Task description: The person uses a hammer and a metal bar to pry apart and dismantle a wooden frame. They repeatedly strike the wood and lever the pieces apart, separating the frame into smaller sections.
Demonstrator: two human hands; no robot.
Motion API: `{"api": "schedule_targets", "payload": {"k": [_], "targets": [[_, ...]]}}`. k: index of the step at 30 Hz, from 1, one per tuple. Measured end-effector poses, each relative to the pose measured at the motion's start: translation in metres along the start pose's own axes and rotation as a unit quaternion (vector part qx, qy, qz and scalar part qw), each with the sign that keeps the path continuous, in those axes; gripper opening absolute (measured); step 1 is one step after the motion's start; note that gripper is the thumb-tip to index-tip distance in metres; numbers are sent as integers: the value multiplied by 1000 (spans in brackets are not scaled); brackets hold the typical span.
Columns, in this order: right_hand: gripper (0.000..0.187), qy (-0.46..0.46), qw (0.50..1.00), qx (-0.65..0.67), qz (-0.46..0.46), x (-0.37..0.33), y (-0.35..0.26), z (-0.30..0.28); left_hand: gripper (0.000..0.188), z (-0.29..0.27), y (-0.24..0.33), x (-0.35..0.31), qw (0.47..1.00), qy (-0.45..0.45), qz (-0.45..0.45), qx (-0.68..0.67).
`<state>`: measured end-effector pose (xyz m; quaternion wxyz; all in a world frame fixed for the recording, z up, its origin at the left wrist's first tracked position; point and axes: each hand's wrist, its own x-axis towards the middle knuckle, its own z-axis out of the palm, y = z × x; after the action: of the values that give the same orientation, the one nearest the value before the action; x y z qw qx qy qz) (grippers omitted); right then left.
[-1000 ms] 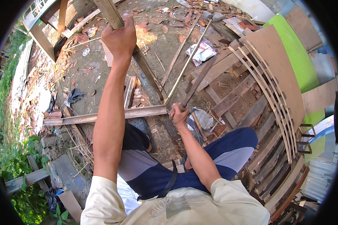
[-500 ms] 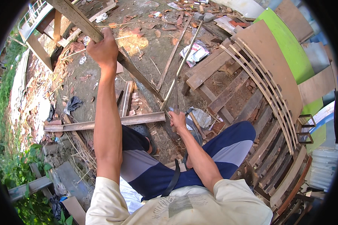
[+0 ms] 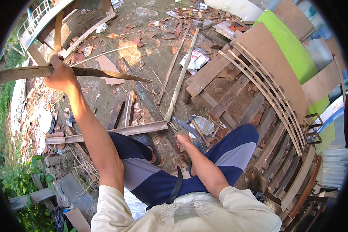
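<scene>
My left hand [image 3: 61,76] is closed round a long brown wooden strip [image 3: 108,73], raised at the left and lying nearly crosswise. Its narrow end points right, above the ground. Between my knees, my right hand [image 3: 181,141] is closed in a fist; what it grips is hidden. Just above that hand lies a flat bluish-grey blade [image 3: 186,127]. A pale long strip [image 3: 183,75] slants away from me, its near end by the end of a short wooden beam [image 3: 108,132] that lies across in front of my left leg.
To my right stands a slatted wooden frame [image 3: 236,96] with several thin strips [image 3: 266,92] on it. A dark log [image 3: 141,91], boards [image 3: 128,109] and a white plastic bag [image 3: 195,60] lie on the littered ground. A wooden table [image 3: 36,29] stands far left.
My left hand has swung left and lower with the wooden strip, turning it from slanted to nearly crosswise and away from the pale strip. My right hand has drawn slightly toward me.
</scene>
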<state>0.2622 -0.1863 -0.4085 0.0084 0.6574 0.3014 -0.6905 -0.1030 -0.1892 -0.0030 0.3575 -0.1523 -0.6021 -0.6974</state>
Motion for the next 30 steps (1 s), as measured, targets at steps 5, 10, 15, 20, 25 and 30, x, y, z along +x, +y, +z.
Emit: {"api": "schedule_targets", "payload": {"k": [5,10,15,20,25,30], "targets": [[23,50,996,21,-75,5,-8,-10,25,-19,-20,2,994,6,-107,-17],[20,-20,995,100,11,25,2,-21,41,-43,-44,9,993,45,-99,-41],[16,-68,997,0,24,39,7,-28,52,-74,-66,29,982,124,-143,-12],[19,-155,988,7,3,38,-49,-18,51,-101,-82,55,964,209,-166,-17],[21,-137,982,-64,-110,-23,-97,3,60,-120,-78,65,919,255,-249,-169],[30,-52,984,-62,-157,-28,-106,-11,76,-127,-98,69,901,229,-281,-237]]}}
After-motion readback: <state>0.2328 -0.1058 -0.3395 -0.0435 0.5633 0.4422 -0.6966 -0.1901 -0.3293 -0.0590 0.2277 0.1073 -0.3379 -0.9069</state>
